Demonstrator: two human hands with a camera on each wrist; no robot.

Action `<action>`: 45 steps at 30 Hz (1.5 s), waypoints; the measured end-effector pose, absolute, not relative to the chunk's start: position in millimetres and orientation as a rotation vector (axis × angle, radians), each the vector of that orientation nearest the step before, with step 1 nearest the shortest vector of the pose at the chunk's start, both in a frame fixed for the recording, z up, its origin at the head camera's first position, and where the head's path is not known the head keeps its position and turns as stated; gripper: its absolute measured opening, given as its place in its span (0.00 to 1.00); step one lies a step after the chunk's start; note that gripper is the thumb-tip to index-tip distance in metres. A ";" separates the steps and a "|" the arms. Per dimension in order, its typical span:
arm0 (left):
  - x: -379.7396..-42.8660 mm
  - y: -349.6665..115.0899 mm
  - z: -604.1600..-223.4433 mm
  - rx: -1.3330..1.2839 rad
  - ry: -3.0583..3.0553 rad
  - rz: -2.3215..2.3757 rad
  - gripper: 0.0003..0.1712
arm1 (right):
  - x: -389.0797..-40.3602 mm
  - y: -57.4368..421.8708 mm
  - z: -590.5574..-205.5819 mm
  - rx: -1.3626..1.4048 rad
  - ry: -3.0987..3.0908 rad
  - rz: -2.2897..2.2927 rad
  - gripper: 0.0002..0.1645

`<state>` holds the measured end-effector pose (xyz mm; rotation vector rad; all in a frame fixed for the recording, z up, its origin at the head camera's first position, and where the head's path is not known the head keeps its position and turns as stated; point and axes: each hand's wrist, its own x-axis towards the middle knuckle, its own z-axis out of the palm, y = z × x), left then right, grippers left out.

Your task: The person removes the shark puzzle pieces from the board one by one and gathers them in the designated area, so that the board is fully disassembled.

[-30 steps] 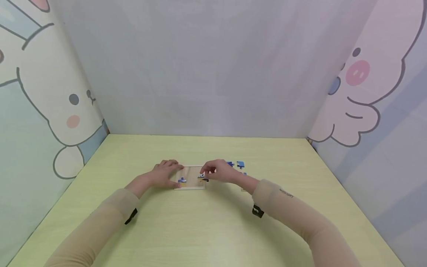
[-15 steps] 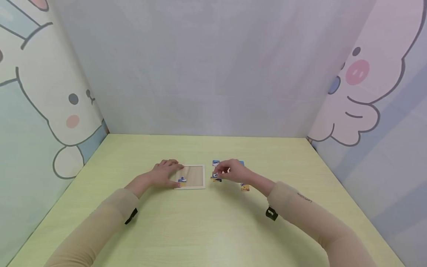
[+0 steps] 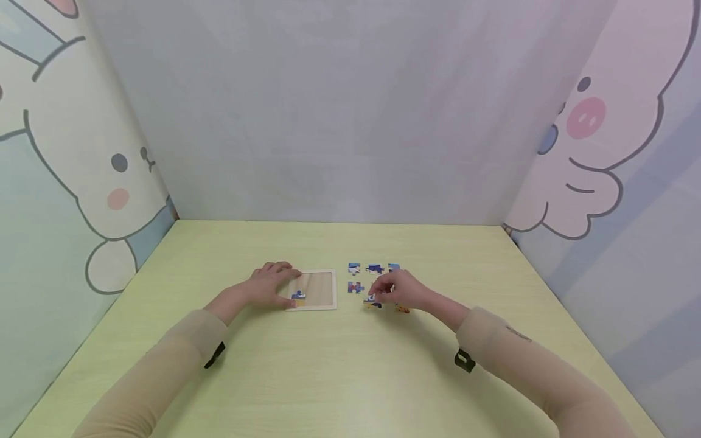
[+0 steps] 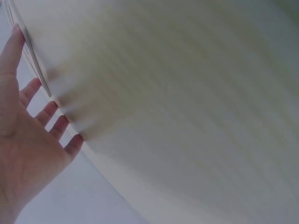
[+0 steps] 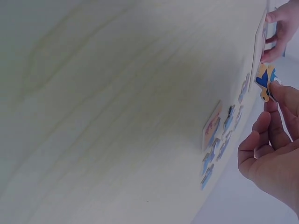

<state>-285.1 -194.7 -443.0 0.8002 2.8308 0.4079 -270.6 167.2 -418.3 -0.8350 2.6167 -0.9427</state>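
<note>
A shallow wooden puzzle tray (image 3: 334,291) lies on the table, with one blue-and-yellow jigsaw piece (image 3: 298,297) in its lower left corner. My left hand (image 3: 267,286) rests at the tray's left side, fingers spread, the thumb near the lower corner and the index finger along the top edge. To the right of the tray, my right hand (image 3: 404,290) pinches another jigsaw piece (image 3: 372,302) between thumb and fingertips. In the right wrist view this held piece (image 5: 264,81) shows yellow and dark blue, above the tabletop.
Several loose jigsaw pieces lie right of the tray, among them a blue-white one (image 3: 354,268), a dark blue one (image 3: 375,268), a reddish one (image 3: 355,288) and an orange one (image 3: 402,308) partly under my right hand. A curtain wall (image 3: 339,121) stands behind the table (image 3: 328,371).
My right hand has carried the pinched jigsaw piece from over the tray's right edge rightward and nearer to the loose pieces. My left hand has stayed at the tray.
</note>
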 end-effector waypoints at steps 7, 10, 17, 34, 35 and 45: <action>-284.3 -194.8 -442.8 0.799 2.827 0.415 0.46 | -268.5 174.4 -427.6 -0.759 2.642 -0.922 0.04; -283.7 -194.6 -442.1 0.802 2.825 0.422 0.45 | -268.2 176.4 -431.1 -0.754 2.652 -0.909 0.04; -283.9 -194.5 -443.0 0.798 2.831 0.420 0.46 | -268.3 178.4 -434.6 -0.724 2.668 -0.898 0.03; -283.0 -195.3 -441.7 0.791 2.838 0.426 0.49 | -274.9 168.9 -417.0 -0.891 2.747 -0.915 0.08; -282.9 -195.2 -441.5 0.790 2.839 0.423 0.50 | -275.6 167.3 -415.0 -0.914 2.754 -0.916 0.09; -284.1 -195.8 -440.5 0.810 2.844 0.378 0.51 | -282.7 144.0 -399.3 -0.977 2.739 -0.921 0.12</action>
